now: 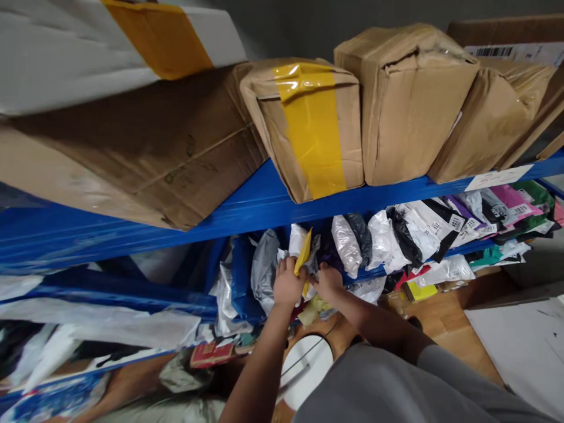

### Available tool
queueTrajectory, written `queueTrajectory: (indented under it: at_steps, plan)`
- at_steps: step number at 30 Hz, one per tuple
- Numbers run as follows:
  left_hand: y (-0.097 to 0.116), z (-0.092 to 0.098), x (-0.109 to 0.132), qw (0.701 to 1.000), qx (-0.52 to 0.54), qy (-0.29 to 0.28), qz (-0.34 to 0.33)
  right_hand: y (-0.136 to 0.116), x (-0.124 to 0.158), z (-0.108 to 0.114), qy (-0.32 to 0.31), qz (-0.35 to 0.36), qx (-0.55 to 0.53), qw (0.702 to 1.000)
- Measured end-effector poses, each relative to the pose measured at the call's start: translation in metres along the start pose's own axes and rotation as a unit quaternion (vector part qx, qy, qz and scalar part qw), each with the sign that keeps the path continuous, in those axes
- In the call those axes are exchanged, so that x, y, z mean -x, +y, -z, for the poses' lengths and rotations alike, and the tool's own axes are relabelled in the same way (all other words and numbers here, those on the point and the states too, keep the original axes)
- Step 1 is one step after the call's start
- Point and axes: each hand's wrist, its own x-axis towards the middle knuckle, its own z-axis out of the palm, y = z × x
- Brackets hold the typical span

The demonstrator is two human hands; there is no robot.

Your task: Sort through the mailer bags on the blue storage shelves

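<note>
My left hand [288, 283] is closed at a slim yellow packet [304, 252] that stands among parcels on the shelf below the blue beam. The packet's lower part is partly covered by my fingers. Close on the right, my right hand [328, 282] is closed, its fingertips down among the bags; what they grip is hidden. Behind my hands stands a white bag [298, 238]. A grey plastic bag [265, 264] leans to the left of my left hand, and a silvery white padded bag [346, 244] is to the right of my right hand.
Taped cardboard boxes [409, 117] line the upper shelf, above a blue beam [247, 202]. Several labelled bags [434, 226] stand in a row at right. Below are a round white stool top [308, 367], a red box [212, 354] and a white board [524, 346].
</note>
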Motion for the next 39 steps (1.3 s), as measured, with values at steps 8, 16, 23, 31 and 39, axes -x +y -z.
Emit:
queueTrajectory:
  at_steps: [8, 16, 23, 31, 39]
  plan:
    - [-0.002, -0.002, 0.007, 1.0, -0.017, -0.012, -0.003, -0.01, -0.037, 0.025, -0.02, 0.105, 0.034, 0.994]
    - [0.029, -0.011, 0.016, 0.995, -0.062, 0.01, 0.079, 0.024, -0.025, 0.011, 0.049, 0.074, 0.045, 0.995]
    - [0.028, -0.01, 0.016, 0.993, -0.099, 0.005, 0.063, 0.034, -0.019, 0.003, 0.063, 0.065, 0.014, 0.996]
    - [0.003, -0.01, 0.008, 0.998, -0.056, 0.02, 0.028, 0.013, -0.023, 0.031, -0.005, 0.045, 0.023, 0.999]
    - [-0.011, 0.0, -0.005, 0.997, 0.026, -0.014, 0.07, 0.016, -0.022, 0.03, 0.015, 0.008, -0.013, 1.0]
